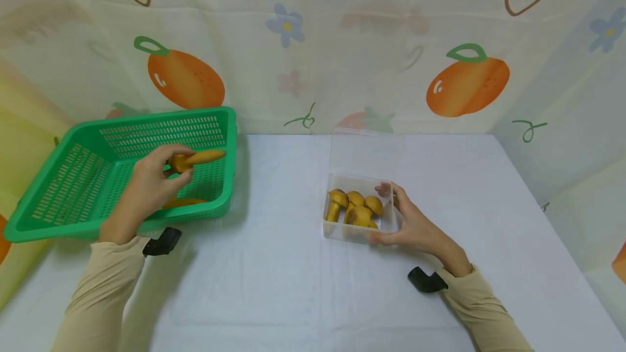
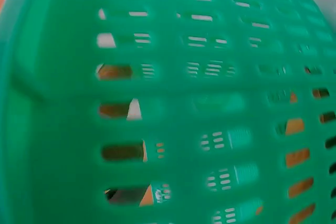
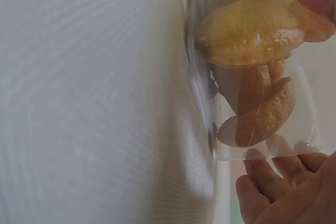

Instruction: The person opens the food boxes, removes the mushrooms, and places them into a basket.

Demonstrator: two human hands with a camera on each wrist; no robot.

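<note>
Yellow mushroom [image 1: 207,157], pinched by left hand [image 1: 151,181], above green basket [image 1: 232,167]; clear box [image 1: 337,230] of mushrooms [image 1: 359,215], gripped by right hand [image 1: 415,227].

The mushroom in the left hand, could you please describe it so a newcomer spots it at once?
In the head view, find the green basket at left. Within its outline, the left hand grips a yellowish mushroom, its tapering stem pointing rightward. Unlike the mushrooms in the clear box and the yellowish piece lower in the basket, it is hand-held.
</note>
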